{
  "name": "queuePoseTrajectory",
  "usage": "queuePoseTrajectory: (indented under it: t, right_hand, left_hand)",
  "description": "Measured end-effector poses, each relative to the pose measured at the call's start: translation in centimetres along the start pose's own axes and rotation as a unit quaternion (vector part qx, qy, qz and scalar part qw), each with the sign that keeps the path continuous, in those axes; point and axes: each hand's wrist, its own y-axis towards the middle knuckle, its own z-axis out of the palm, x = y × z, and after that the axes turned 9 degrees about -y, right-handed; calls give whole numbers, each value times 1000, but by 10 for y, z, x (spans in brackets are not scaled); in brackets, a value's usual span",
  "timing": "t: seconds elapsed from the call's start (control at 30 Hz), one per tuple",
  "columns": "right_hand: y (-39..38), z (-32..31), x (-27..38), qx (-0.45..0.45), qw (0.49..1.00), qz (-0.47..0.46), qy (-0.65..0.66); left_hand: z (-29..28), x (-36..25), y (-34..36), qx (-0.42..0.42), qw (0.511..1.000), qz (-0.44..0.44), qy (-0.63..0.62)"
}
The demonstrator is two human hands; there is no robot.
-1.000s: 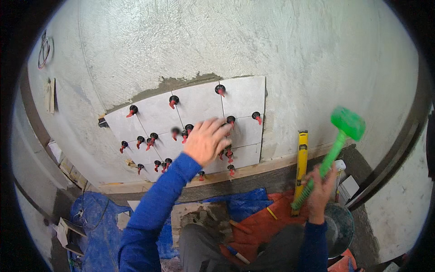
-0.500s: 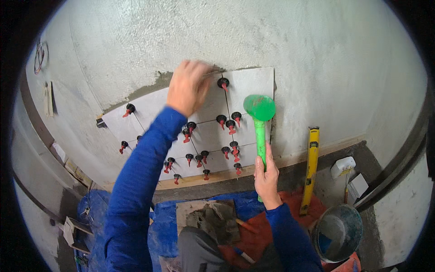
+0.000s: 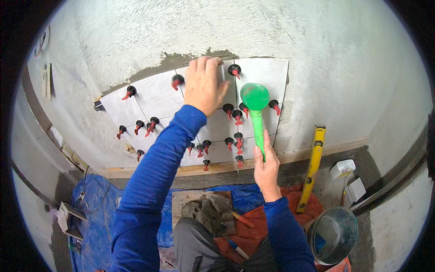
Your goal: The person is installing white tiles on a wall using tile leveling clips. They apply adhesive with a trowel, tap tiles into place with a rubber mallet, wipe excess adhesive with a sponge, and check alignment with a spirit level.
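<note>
My left hand [image 3: 204,88] lies on the top row of white wall tiles [image 3: 149,102], near its upper middle edge, fingers extended and slightly bent, thumb apart. Black levelling clips with red handles [image 3: 234,71] dot the joints between tiles. Rough grey mortar [image 3: 172,62] shows along the top edge. In my right hand [image 3: 267,168] is the handle of a green mallet [image 3: 254,96], held upright with its head in front of the tiles, to the right of my left hand. Whether the head touches the tile I cannot tell.
A yellow level [image 3: 311,167] leans on the lower wall at the right, near a white container [image 3: 342,168] and a bucket [image 3: 333,238]. Below, a board with mortar [image 3: 204,211] lies on blue [image 3: 93,213] and red sheeting [image 3: 290,195]. A wooden batten [image 3: 190,171] runs beneath the tiles.
The mallet has swung left from beside the tiles to in front of them. My left hand has moved up to the top row. The view has shifted, placing the tiles higher in the picture.
</note>
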Motion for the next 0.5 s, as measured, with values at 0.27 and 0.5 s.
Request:
queuePoseTrajectory:
  t: [0.27,0.5]
  right_hand:
    - [-10,-1,-9,26,997,59,45]
    - [-15,4,-15,6,996,75,47]
  left_hand:
    - [28,-14,-10,-29,995,-92,10]
    - [32,-13,-10,-54,995,-83,17]
